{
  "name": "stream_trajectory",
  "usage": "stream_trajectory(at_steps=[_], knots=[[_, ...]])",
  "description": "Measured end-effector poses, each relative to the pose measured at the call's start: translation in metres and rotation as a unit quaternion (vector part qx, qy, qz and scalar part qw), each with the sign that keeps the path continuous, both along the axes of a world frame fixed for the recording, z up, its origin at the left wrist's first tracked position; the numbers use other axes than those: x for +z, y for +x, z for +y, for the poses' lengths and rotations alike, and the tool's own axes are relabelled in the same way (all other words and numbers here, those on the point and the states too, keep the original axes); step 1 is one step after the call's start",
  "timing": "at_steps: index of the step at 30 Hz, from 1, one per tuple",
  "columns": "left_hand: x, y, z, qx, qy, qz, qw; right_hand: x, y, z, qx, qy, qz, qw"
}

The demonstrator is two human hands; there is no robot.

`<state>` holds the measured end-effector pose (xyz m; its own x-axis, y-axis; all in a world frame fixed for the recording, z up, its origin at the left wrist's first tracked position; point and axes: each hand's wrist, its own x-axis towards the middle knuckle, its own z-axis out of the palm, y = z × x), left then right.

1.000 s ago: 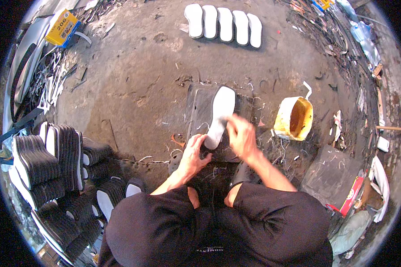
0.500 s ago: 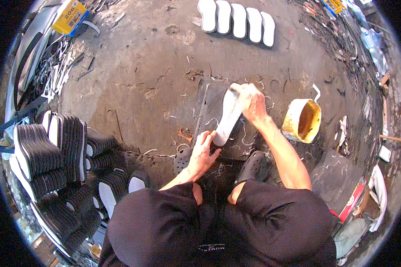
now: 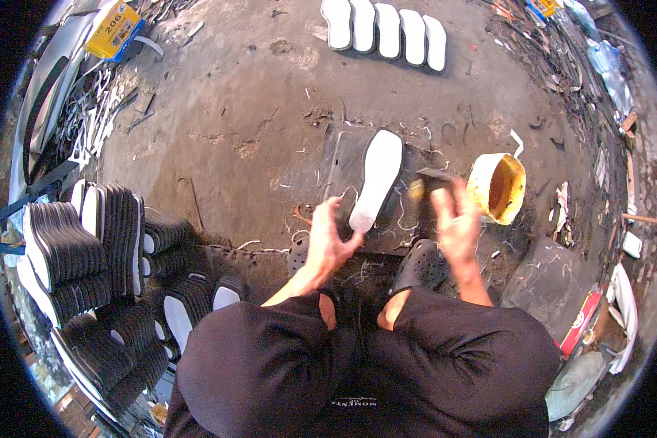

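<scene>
A white-faced, dark-edged shoe sole [image 3: 378,179] lies on a dark flat board [image 3: 337,157] in front of me. My left hand [image 3: 328,237] is beside its narrow lower end, the thumb at its edge and the fingers spread apart. To the right of the sole, my right hand [image 3: 456,223] is blurred by motion, fingers stretched upward. Close to its fingertips is a smeared dark strip [image 3: 436,174] with a yellowish part; whether the hand grips it I cannot tell. A yellow-stained white pot [image 3: 482,186] with brown inside stands just right of that hand.
Several white soles [image 3: 388,33] lie in a row at the far side. Stacks of soles [image 3: 66,248] crowd the left. Scraps and strips [image 3: 98,128] edge the floor on both sides. A yellow-and-blue box [image 3: 114,31] sits far left, a red box [image 3: 581,321] at lower right.
My right hand has left the sole's upper end and moved right and nearer. The sole stays on the board. My left hand has drawn slightly left, and the blurred strip has come into view.
</scene>
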<state>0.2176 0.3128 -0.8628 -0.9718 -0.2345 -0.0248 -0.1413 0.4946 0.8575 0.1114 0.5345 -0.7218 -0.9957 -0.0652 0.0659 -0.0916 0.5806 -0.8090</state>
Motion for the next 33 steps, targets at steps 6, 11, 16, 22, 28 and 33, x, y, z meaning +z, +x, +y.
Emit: stream_trajectory(at_steps=[6,11,16,22,28,33], knots=[[-0.001,-0.008,0.019,-0.038,-0.037,-0.016,0.998,-0.02,-0.029,0.161,-0.105,0.409,0.178,0.889],[0.008,-0.075,-0.044,0.072,-0.107,0.112,0.985,0.0,0.039,0.144,-0.066,0.396,0.021,0.916],[-0.008,-0.286,-0.139,0.201,-0.059,0.164,0.964,0.026,0.026,0.118,-0.112,0.338,0.034,0.934],[-0.03,-0.437,-0.154,0.194,-0.038,0.101,0.975,0.024,0.019,0.131,-0.149,0.338,0.001,0.929],[-0.078,-0.395,-0.143,0.233,-0.105,0.163,0.953,0.015,0.019,0.14,-0.167,0.327,-0.019,0.93],[-0.061,-0.201,-0.107,0.263,-0.059,0.107,0.957,0.013,0.01,0.136,-0.159,0.331,0.005,0.93]])
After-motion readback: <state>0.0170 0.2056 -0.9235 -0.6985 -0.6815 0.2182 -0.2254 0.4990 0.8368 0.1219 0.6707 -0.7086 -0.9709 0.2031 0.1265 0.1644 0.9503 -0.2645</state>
